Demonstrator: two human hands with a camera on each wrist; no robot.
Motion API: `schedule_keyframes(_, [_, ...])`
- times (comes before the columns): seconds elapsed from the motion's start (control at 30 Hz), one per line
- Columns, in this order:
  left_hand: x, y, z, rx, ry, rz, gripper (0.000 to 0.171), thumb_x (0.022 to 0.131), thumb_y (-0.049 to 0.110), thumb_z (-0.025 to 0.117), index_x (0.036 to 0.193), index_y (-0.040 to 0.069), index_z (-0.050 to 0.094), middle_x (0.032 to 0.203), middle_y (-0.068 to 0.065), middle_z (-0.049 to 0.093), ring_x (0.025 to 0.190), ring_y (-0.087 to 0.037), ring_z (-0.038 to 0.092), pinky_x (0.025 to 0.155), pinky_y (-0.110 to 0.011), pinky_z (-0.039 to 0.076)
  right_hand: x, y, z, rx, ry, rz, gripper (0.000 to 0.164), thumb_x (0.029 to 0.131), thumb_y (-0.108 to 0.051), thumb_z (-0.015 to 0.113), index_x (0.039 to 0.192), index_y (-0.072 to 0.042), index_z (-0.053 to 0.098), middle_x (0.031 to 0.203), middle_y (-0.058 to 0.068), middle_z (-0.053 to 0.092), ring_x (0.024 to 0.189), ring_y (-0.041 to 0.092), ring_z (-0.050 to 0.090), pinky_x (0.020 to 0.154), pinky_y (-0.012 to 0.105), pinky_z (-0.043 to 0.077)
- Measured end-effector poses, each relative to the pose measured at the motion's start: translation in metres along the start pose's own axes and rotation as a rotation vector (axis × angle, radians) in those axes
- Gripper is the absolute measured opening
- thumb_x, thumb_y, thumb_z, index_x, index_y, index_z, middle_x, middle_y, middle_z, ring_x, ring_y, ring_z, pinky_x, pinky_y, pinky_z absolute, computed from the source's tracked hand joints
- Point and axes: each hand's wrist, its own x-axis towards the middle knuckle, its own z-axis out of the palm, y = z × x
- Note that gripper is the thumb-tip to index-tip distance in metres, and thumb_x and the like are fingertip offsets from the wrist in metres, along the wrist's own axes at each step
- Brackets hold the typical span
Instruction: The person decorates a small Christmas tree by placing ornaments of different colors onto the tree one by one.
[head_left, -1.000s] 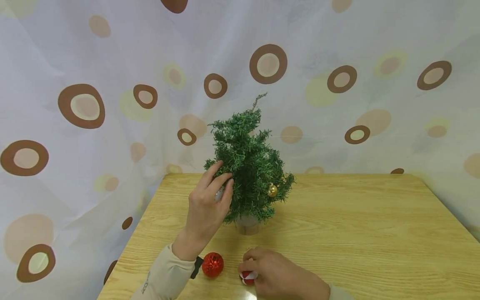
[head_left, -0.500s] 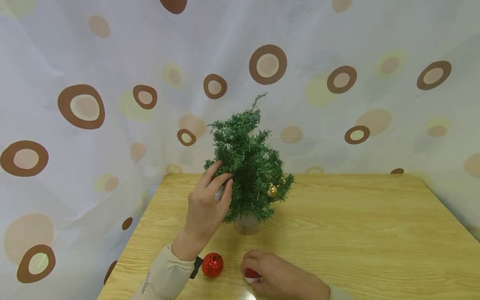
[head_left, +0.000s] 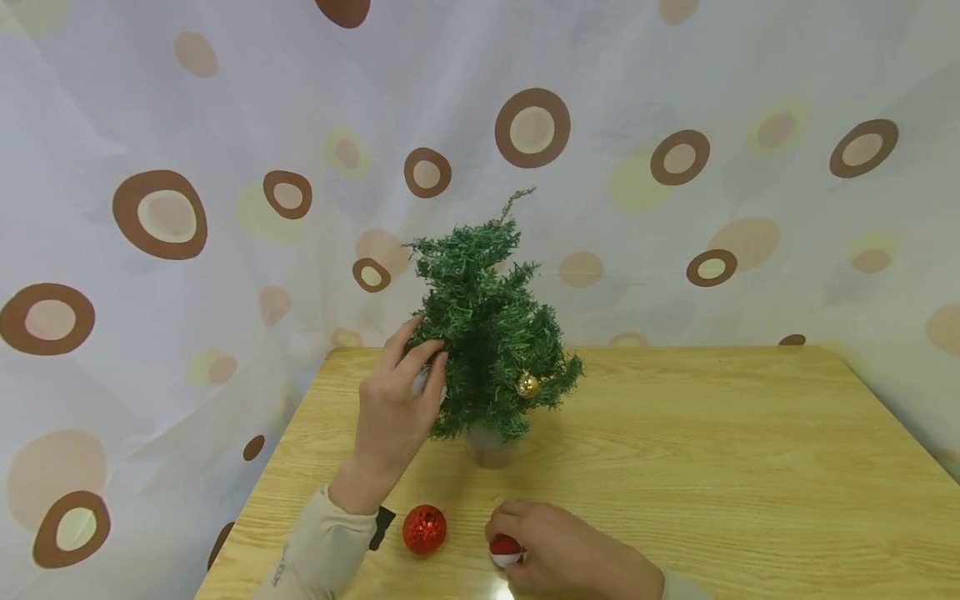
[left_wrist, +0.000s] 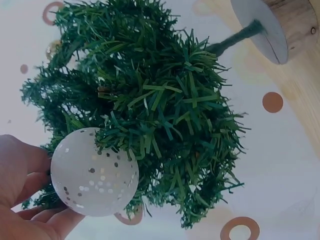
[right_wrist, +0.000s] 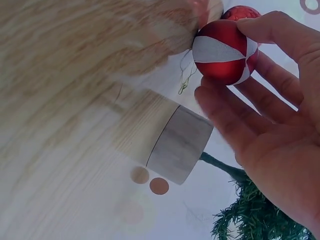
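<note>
My left hand (head_left: 397,400) is at the left side of a small green artificial Christmas tree (head_left: 487,317), curled round a white bauble with silver dots (left_wrist: 95,172). Branches overlap the bauble's edge in the left wrist view, and its far side is hidden. Low over the table near the front, my right hand (head_left: 555,546) holds a red-and-white striped bauble (right_wrist: 222,52) between thumb and fingers. A thin gold hanging loop (right_wrist: 185,82) dangles from that bauble. On the tree's right side hangs a small gold bauble (head_left: 528,384).
A shiny red bauble (head_left: 424,530) sits on the wooden table (head_left: 712,467) between my two forearms. The tree stands on a round wooden base (head_left: 490,447). Behind the table hangs a pale curtain (head_left: 600,75) printed with brown circles.
My left hand has shifted a little left, and the tree with its gold bauble has turned slightly that way. The striped bauble has rotated in my right fingers. The red bauble stays put.
</note>
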Motion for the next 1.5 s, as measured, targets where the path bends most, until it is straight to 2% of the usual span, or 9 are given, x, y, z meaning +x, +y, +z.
schedule_keyframes(0.17, [0.0, -0.008, -0.003, 0.022, 0.008, -0.024, 0.013, 0.091, -0.003, 0.078, 0.105, -0.004, 0.078, 0.134, -0.03, 0.066, 0.086, -0.037, 0.076, 0.069, -0.046, 0.065, -0.002, 0.0, -0.001, -0.017, -0.003, 0.023, 0.017, 0.097, -0.017, 0.074, 0.113, -0.021, 0.071, 0.109, -0.013, 0.066, 0.088, -0.005, 0.054, 0.075, 0.014, 0.05])
schedule_keyframes(0.3, [0.001, -0.016, -0.005, 0.027, 0.008, -0.055, 0.014, 0.092, -0.002, 0.078, 0.106, -0.003, 0.078, 0.136, -0.031, 0.064, 0.1, -0.045, 0.074, 0.081, -0.052, 0.064, -0.003, -0.002, -0.004, 0.017, -0.014, 0.057, 0.017, 0.097, -0.016, 0.074, 0.113, -0.021, 0.071, 0.112, -0.013, 0.065, 0.088, -0.004, 0.054, 0.075, 0.014, 0.049])
schedule_keyframes(0.43, [0.003, -0.025, -0.006, 0.05, 0.01, -0.095, 0.014, 0.094, 0.001, 0.078, 0.107, -0.003, 0.078, 0.138, -0.031, 0.063, 0.103, -0.047, 0.073, 0.087, -0.055, 0.063, -0.004, -0.007, -0.009, 0.025, 0.021, 0.061, 0.013, 0.098, -0.014, 0.072, 0.108, -0.021, 0.068, 0.106, -0.012, 0.062, 0.085, -0.002, 0.053, 0.075, 0.014, 0.048])
schedule_keyframes(0.57, [0.003, -0.036, -0.008, 0.071, 0.015, -0.145, 0.014, 0.096, 0.003, 0.076, 0.108, -0.003, 0.078, 0.139, -0.031, 0.063, 0.096, -0.045, 0.075, 0.079, -0.055, 0.064, -0.007, -0.012, -0.015, -0.008, 0.092, 0.03, 0.018, 0.094, -0.009, 0.072, 0.105, -0.019, 0.064, 0.097, -0.011, 0.057, 0.08, -0.002, 0.05, 0.07, 0.014, 0.048])
schedule_keyframes(0.77, [0.003, -0.05, -0.009, 0.109, 0.04, -0.193, 0.016, 0.097, 0.008, 0.076, 0.108, -0.004, 0.078, 0.134, -0.031, 0.067, 0.105, -0.048, 0.072, 0.074, -0.059, 0.062, -0.01, -0.015, -0.027, -0.094, 0.227, -0.06, 0.032, 0.086, -0.004, 0.077, 0.113, -0.015, 0.065, 0.107, -0.007, 0.064, 0.088, -0.002, 0.055, 0.077, 0.016, 0.053])
schedule_keyframes(0.83, [0.003, -0.053, -0.008, 0.121, 0.047, -0.197, 0.016, 0.097, 0.008, 0.077, 0.108, -0.003, 0.079, 0.129, -0.029, 0.069, 0.108, -0.049, 0.071, 0.075, -0.06, 0.062, -0.011, -0.016, -0.032, -0.108, 0.257, -0.077, 0.034, 0.085, -0.003, 0.077, 0.115, -0.014, 0.064, 0.109, -0.005, 0.066, 0.091, -0.001, 0.058, 0.079, 0.017, 0.056])
schedule_keyframes(0.97, [0.004, -0.057, -0.006, 0.125, 0.045, -0.198, 0.016, 0.096, 0.007, 0.077, 0.108, -0.002, 0.08, 0.121, -0.024, 0.074, 0.102, -0.047, 0.071, 0.073, -0.058, 0.061, -0.015, -0.018, -0.043, -0.086, 0.302, -0.092, 0.038, 0.085, -0.002, 0.077, 0.118, -0.014, 0.063, 0.112, -0.005, 0.066, 0.092, 0.0, 0.059, 0.08, 0.019, 0.057])
schedule_keyframes(1.2, [0.002, -0.059, -0.01, 0.061, 0.022, -0.18, 0.021, 0.095, 0.007, 0.077, 0.115, 0.0, 0.08, 0.118, -0.02, 0.078, 0.103, -0.04, 0.077, 0.087, -0.056, 0.062, -0.02, -0.018, -0.064, -0.047, 0.414, -0.154, 0.045, 0.084, 0.002, 0.079, 0.12, -0.016, 0.059, 0.113, -0.008, 0.065, 0.09, 0.0, 0.058, 0.078, 0.02, 0.056])
schedule_keyframes(1.5, [0.001, -0.052, -0.015, 0.024, 0.04, -0.16, 0.024, 0.096, 0.004, 0.076, 0.119, 0.0, 0.078, 0.116, -0.019, 0.079, 0.095, -0.036, 0.079, 0.082, -0.052, 0.064, -0.02, -0.021, -0.083, -0.075, 0.516, -0.223, 0.047, 0.08, 0.005, 0.078, 0.119, -0.011, 0.058, 0.117, -0.004, 0.064, 0.096, 0.005, 0.065, 0.082, 0.019, 0.059])
